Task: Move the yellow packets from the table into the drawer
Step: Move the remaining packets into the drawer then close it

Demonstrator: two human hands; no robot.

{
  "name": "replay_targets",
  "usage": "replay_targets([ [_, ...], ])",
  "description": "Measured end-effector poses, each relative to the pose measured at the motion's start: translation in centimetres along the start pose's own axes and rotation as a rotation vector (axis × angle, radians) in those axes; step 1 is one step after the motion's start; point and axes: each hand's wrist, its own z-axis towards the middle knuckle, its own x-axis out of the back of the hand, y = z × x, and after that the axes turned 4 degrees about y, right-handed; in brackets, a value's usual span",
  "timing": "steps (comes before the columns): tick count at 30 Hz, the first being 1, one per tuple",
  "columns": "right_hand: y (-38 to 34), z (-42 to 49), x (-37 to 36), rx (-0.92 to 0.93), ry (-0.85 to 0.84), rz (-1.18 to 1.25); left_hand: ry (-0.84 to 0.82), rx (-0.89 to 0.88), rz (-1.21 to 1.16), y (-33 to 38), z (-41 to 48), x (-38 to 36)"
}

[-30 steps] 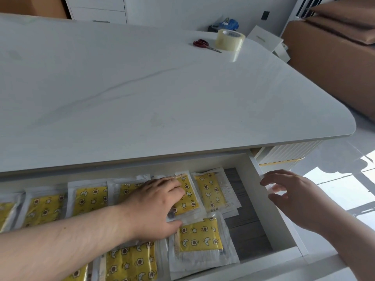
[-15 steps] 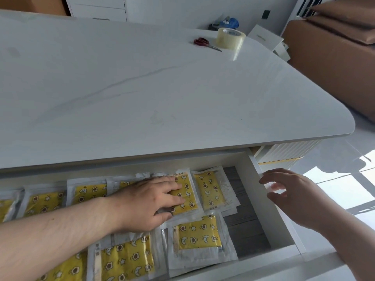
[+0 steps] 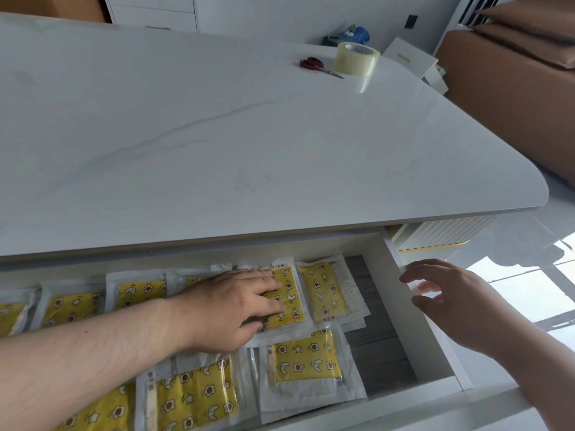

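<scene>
The drawer (image 3: 385, 275) stands pulled out below the near edge of the white worktop (image 3: 217, 135), and the yellow packets (image 3: 306, 356) lie flat inside it in overlapping rows that run from the left edge of view to near the right wall, where a strip of grey drawer floor shows. The left hand (image 3: 231, 306) lies palm down on a packet in the far row, its fingers (image 3: 270, 286) spread and flat across the yellow print, pressing rather than gripping anything. The right hand (image 3: 451, 303) hovers at the drawer's right wall, fingers loosely curled and apart, holding nothing; whether the fingertips touch the wall I cannot tell. At the far right of the worktop a roll of clear tape (image 3: 357, 59) stands just beside red-handled scissors (image 3: 317, 66). No packets show on the worktop itself.
</scene>
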Motion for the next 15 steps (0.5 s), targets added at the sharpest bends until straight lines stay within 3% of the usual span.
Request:
replay_targets([
  [11, -0.34, -0.09, 0.09, -0.011, -0.004, 0.006, -0.023, -0.016, -0.003, -0.01, 0.19, 0.28],
  [15, -0.4, -0.09, 0.09, -0.014, -0.002, 0.012, 0.055, -0.012, -0.023, 0.02, -0.09, 0.51],
])
